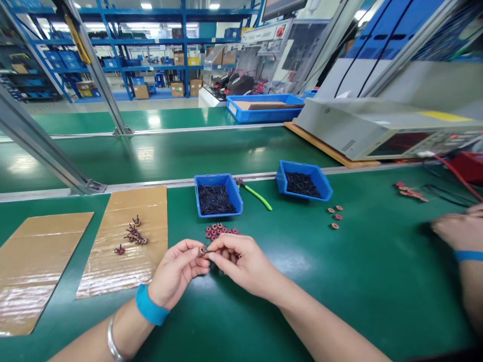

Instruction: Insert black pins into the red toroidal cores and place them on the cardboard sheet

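My left hand (175, 271) grips a small copper-wound coil (202, 251) between thumb and fingertips. At that same coil my right hand (245, 261) is closed in a pinch, apparently on a thin dark piece too small to make out clearly. Just behind the hands lies a cluster of small red-and-black star-shaped cores (217, 230), partly hidden by the right hand. Beyond it stands a blue bin (221, 215) of short black tubes. Several coils with dark ends (134, 235) lie on a cardboard sheet (151, 206) to the left.
Green-handled cutters (260, 197) lie beside the bin. A second blue bin (325, 186) holds more black pieces, with several small rings (335, 226) near it. Another cardboard sheet (41, 261) lies far left. A co-worker's hand (458, 231) is at right, below a grey instrument (350, 123).
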Tool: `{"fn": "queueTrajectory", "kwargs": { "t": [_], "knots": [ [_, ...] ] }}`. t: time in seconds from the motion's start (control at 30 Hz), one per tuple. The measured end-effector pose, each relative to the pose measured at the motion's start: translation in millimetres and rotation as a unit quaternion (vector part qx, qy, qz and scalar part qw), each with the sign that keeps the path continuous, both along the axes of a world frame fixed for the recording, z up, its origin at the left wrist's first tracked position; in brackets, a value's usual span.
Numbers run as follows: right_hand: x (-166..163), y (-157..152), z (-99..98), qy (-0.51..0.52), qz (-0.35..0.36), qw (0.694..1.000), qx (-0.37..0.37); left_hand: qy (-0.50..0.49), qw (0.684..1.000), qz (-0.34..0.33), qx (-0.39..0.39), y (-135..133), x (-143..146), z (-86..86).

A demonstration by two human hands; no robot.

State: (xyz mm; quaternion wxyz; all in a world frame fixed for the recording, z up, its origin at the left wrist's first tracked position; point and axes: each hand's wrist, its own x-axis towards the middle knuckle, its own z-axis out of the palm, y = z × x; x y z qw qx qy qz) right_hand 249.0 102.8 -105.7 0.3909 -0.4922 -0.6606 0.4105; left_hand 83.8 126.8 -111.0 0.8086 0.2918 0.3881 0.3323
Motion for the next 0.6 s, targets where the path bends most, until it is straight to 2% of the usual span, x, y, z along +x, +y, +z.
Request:
{"fn": "queueTrajectory", "kwargs": {
  "t": [0.1, 0.23, 0.3, 0.43, 0.6],
  "knots": [
    [3, 2, 0.8, 0.054, -0.017, 0.997, -0.048, 0.003, 1.0, -0.006, 0.0, 0, -1, -0.3],
    [10, 7, 4.7, 0.141, -0.079, 0.977, -0.135, -0.002, 1.0, -0.023, -0.003, -1, -3, -1.1],
    [11, 9, 5.7, 0.171, -0.084, 0.969, -0.159, -0.008, 1.0, -0.026, -0.006, -1, -3, -1.5],
    [6, 12, 4.7, 0.232, -0.076, 0.954, -0.175, -0.014, 0.999, -0.033, -0.009, -1, -3, -1.7],
    [1, 13, 4.8, 0.234, -0.099, 0.954, -0.157, -0.016, 0.999, -0.038, -0.005, -2, -3, -1.2]
  ]
}}
